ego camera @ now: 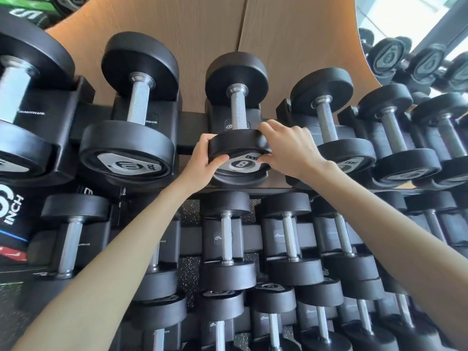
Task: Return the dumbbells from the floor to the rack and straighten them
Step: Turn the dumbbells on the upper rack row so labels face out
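A black dumbbell marked 8 [238,107] lies in a cradle on the top tier of the rack [192,145], its steel handle pointing away from me. My left hand [205,160] grips the left rim of its near head. On the right rim of that same head, my right hand [286,150] is closed with the fingers over the top edge. The number plate on the near face sits slightly turned, partly covered by my fingers.
A larger dumbbell marked 10 [129,148] lies to the left and smaller ones [347,153] to the right on the same tier. Two lower tiers hold several more dumbbells [228,239]. A wooden wall panel [202,29] stands behind, and a mirror [417,46] at the right.
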Tool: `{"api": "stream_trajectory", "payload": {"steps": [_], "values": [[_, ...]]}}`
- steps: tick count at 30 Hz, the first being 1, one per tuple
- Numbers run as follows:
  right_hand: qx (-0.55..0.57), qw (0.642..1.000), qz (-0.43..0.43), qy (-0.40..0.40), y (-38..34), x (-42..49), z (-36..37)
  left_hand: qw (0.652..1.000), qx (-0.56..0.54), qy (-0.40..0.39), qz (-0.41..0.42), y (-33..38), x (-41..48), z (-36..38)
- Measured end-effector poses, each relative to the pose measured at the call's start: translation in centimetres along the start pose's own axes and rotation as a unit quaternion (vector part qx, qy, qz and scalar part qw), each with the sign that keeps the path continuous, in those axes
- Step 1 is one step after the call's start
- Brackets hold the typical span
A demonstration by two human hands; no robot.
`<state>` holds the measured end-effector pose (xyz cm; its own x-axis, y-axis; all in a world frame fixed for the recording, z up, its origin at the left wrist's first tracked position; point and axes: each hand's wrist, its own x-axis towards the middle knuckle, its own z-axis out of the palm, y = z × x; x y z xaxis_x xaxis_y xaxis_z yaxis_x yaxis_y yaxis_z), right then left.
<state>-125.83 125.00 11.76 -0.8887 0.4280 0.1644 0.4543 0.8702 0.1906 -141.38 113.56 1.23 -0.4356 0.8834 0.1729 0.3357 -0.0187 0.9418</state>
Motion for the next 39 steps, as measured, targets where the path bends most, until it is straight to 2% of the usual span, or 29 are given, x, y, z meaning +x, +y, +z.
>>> {"api": "stream_trajectory", "payload": {"steps": [2, 4, 6, 8, 11, 13, 16, 18, 25, 27, 30, 34, 36, 39], "values": [[0.109, 0.993, 0.047, 0.017, 0.8, -1.2, 1.7, 0.998, 0.062, 0.010, -0.003, 0.3, 0.2, 0.6], [0.265, 0.959, 0.093, 0.043, 1.2, -2.3, 3.6, 0.994, 0.101, 0.030, 0.010, 0.9, 0.2, 1.1], [0.440, 0.884, 0.140, 0.070, 1.4, -2.9, 5.1, 0.988, 0.135, 0.044, 0.053, 1.5, 0.1, 1.2], [0.565, 0.804, 0.172, 0.072, 1.3, -3.1, 6.4, 0.981, 0.162, 0.044, 0.100, 2.2, 0.2, 0.8], [0.641, 0.739, 0.187, 0.082, 0.9, -3.1, 8.1, 0.977, 0.153, 0.042, 0.145, 3.0, 0.6, 0.4], [0.677, 0.702, 0.194, 0.103, 0.5, -3.2, 9.1, 0.981, 0.123, 0.047, 0.140, 3.1, 0.6, 0.8], [0.698, 0.671, 0.203, 0.145, -0.4, -3.2, 10.1, 0.987, 0.078, 0.074, 0.119, 3.0, 0.4, 1.7], [0.687, 0.679, 0.209, 0.153, -0.5, -3.1, 10.3, 0.985, 0.086, 0.088, 0.122, 2.8, 0.4, 2.1], [0.626, 0.743, 0.201, 0.129, 0.3, -2.1, 8.1, 0.987, 0.069, 0.109, 0.095, 1.5, 0.0, 1.6], [0.585, 0.780, 0.190, 0.115, 0.5, -1.8, 7.0, 0.989, 0.057, 0.109, 0.085, 1.0, 0.0, 1.4], [0.497, 0.850, 0.147, 0.093, 1.0, -1.4, 5.2, 0.989, 0.025, 0.128, 0.063, 0.3, -0.2, 1.8], [0.278, 0.959, 0.052, 0.033, 1.3, -0.1, 2.6, 0.986, -0.024, 0.164, 0.015, -1.3, -0.7, 2.4], [0.174, 0.984, 0.015, 0.024, 0.9, 0.8, 1.6, 0.985, -0.057, 0.160, -0.014, -2.0, -0.8, 2.8], [0.099, 0.994, -0.018, 0.034, 0.2, 1.5, 1.0, 0.986, -0.077, 0.148, -0.023, -2.3, -0.9, 3.3]]}}
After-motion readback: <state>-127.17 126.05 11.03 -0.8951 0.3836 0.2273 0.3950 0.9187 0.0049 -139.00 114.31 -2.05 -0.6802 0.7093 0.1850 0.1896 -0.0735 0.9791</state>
